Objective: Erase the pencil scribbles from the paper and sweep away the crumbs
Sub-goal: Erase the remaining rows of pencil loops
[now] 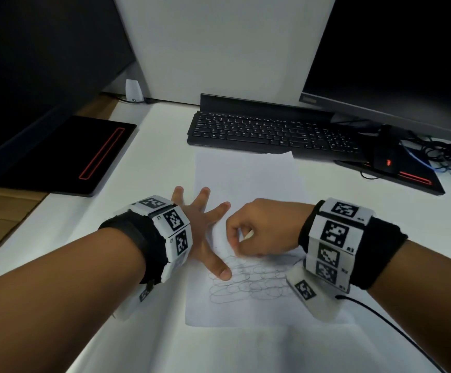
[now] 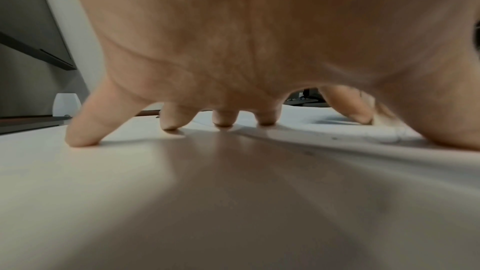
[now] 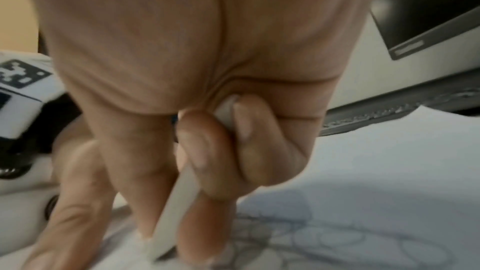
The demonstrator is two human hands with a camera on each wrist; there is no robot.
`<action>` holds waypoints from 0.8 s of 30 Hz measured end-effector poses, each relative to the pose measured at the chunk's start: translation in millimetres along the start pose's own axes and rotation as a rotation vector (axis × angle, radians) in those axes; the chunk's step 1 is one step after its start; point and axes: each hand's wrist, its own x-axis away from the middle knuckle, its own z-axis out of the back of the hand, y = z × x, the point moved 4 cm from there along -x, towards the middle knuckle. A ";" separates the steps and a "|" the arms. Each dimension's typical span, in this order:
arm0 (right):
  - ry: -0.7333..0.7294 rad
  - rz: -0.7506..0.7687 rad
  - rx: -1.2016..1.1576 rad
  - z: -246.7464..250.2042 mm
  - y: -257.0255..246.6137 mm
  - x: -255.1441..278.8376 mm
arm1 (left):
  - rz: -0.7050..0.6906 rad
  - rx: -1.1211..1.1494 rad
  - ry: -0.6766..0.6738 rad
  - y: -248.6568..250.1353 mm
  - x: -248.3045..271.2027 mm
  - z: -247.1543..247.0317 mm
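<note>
A white sheet of paper (image 1: 248,179) lies on the desk in front of the keyboard, with looping pencil scribbles (image 1: 248,281) across its lower half. My left hand (image 1: 205,224) is spread flat, fingers splayed, pressing the paper's left edge; its fingertips (image 2: 80,141) touch the surface. My right hand (image 1: 256,230) is curled in a fist over the top of the scribbles and grips a white eraser (image 3: 179,208) whose lower end meets the paper. In the right wrist view the scribbles (image 3: 324,241) lie just right of the eraser. I see no crumbs clearly.
A black keyboard (image 1: 273,133) sits just beyond the paper. A black pad with a red line (image 1: 84,154) lies at the left, a monitor (image 1: 396,55) and tangled cables (image 1: 439,157) at the right. A small white object (image 1: 134,91) stands at the back.
</note>
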 end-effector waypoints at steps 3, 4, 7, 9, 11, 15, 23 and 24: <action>0.029 -0.065 -0.012 11.3 11.3 -0.7 | 0.005 0.021 -0.007 -0.9 -1.1 -1.6; 0.070 -0.092 -0.022 17.1 16.2 -0.5 | 0.007 0.029 -0.008 -1.1 -1.3 -2.1; 0.061 -0.059 0.003 11.6 11.7 -0.1 | 0.005 0.019 -0.006 -2.2 -1.5 -2.3; -0.020 -0.012 0.022 0.5 6.0 1.5 | 0.001 0.012 -0.008 -1.7 -2.2 -2.0; -0.007 -0.040 -0.006 6.0 13.0 2.3 | 0.002 0.017 -0.009 -1.3 -2.4 -1.8; 0.104 -0.089 -0.023 16.5 19.6 2.7 | 0.005 0.031 -0.009 -1.4 -1.7 -1.7; 0.137 -0.175 -0.030 25.9 35.9 0.0 | 0.005 0.031 -0.001 -1.3 -2.0 -1.4; 0.137 -0.182 -0.034 25.5 36.4 -1.5 | 0.005 0.028 -0.002 -1.8 -1.5 -1.1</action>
